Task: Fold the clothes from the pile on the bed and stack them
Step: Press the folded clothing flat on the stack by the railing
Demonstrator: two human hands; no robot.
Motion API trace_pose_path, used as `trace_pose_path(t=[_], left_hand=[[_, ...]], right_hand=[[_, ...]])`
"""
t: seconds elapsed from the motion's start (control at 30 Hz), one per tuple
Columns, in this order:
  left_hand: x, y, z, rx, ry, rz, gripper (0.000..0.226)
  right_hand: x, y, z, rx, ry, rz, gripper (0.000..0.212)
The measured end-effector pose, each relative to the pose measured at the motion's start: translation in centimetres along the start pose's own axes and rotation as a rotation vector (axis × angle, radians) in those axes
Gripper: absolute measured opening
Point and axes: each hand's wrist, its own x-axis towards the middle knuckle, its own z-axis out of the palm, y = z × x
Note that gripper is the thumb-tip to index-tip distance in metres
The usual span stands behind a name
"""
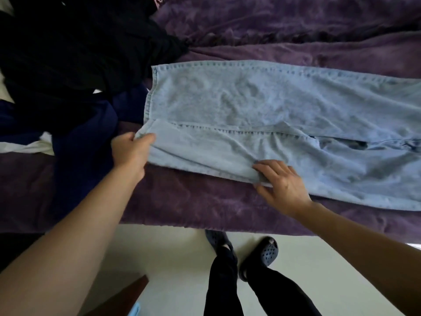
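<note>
Your left hand (131, 151) grips the jeans (250, 99) hem; your right hand (282, 185) pinches their lower edge. Pull taut, matching legs.

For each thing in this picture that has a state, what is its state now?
jeans: spread flat, legs side by side, not yet folded.
left hand: grips the hem of the near leg.
right hand: pinches the near edge of that leg.
pile: dark clothes, heaped and unfolded, left of the jeans.
blanket: lies under the jeans, wrinkled.
clogs: worn on the feet.
</note>
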Motion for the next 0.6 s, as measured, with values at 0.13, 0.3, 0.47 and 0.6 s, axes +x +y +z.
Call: trace_pose_path(t=[0.13, 0.3, 0.47, 0.6], left_hand=[[-1.6, -3.2, -6.0, 0.51, -0.111, -0.132, 0.049], [-4.2, -5.9, -5.7, 0.98, 0.049, 0.06, 0.063], [-9.1, -4.4, 3.0, 0.996, -0.083, 0.7, 0.038], [-17.4, -3.2, 11.5, 0.936, -0.481, 0.93, 0.016]], right_hand=[[-3.1, -0.2, 1.3, -0.067, -0.078, -0.085, 0.079], [-5.8, 1.1, 3.8, -0.239, -0.506, 0.06, 0.097], [-8.0, 2.8, 3.1, -0.159, -0.445, 0.076, 0.089], [-11.6, 9.3, -1.2, -0.13, -0.234, 0.307, 0.059]])
